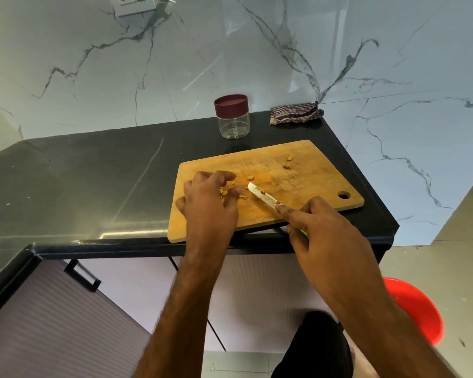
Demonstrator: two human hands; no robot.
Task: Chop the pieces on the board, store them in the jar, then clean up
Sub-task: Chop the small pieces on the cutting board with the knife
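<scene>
Wooden board (pixel 306 184) is lying near the counter's right end, left hand (pixel 208 203) curling fingers over chopped pieces (pixel 227 190). Right hand (pixel 325 230) is gripping the knife (pixel 262 196). Lidded jar (pixel 232 117) is standing just beyond the board.

Yellow-brown pieces (pixel 231 191) scattered on wooden board (pixel 311 159); lidded jar (pixel 232 116) behind.

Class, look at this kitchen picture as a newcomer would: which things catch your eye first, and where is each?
The wooden cutting board on the dark counter draws the eye, with the left hand gathering small pieces and the right hand holding a knife. Behind it stands a jar with its lid on.
</scene>
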